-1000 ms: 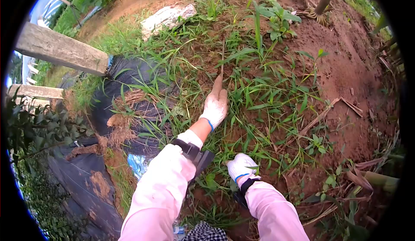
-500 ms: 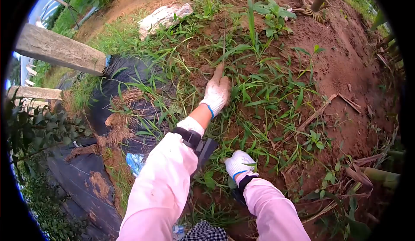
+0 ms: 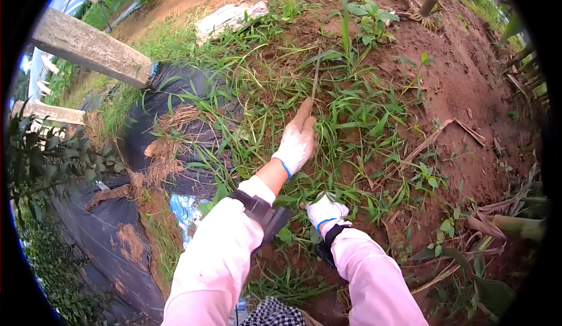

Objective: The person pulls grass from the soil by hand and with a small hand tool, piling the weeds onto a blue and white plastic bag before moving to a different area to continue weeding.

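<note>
My left hand (image 3: 295, 141), in a soil-stained white glove, is closed around a thin, straight tool (image 3: 316, 81). Its narrow shaft points away from me, and the far end is lost among green grass weeds (image 3: 351, 115). Nearer to me, my right hand (image 3: 326, 210), also gloved in white, is a fist low over the weeds; what it grips is hidden. Grass blades surround both hands, with reddish-brown soil (image 3: 456, 98) beneath and to the right.
Black ground sheeting (image 3: 105, 238) covers the left side, with dry straw (image 3: 167, 153) on it. A squared post (image 3: 96, 48) juts in from the upper left. A pale slab (image 3: 228, 20) lies beyond the grass. A blue-and-white plastic piece (image 3: 184, 212) is beside my left sleeve.
My left hand has come slightly back toward me and right, drawing the tool with it. My right hand has barely shifted. The view has moved a little.
</note>
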A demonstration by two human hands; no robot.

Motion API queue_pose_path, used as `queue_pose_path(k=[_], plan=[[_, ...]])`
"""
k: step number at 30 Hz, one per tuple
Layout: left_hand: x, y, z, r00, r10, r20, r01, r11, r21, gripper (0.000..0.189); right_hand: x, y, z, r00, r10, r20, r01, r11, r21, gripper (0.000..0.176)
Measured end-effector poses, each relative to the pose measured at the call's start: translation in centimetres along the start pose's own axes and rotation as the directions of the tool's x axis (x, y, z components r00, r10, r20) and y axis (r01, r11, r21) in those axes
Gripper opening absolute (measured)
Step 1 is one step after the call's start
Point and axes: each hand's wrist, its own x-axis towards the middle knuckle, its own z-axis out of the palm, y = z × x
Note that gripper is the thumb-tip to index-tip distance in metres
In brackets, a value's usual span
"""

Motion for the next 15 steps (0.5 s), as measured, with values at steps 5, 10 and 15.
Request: queue_pose_path(k=[5,10,15], plan=[[-1.7,-3.9,2.9,0.998,0.047,0.046,-0.054,0.983,0.175,0.055,0.2,0.4,0.8,0.997,-0.029,-0.071,0.03,1.0,0.011,0.049],[-9.5,-5.6,-1.0,0.987,0.007,0.162,-0.061,0.944,0.326,0.054,0.6,1.2,2.4,0.99,-0.058,-0.129,0.059,0.998,0.003,0.05],[-11.5,-4.1,-2.6,1.0,-0.022,0.006,0.019,0.952,0.306,0.055,-0.6,0.8,1.7,0.965,-0.118,-0.235,0.137,0.989,0.063,0.044]])
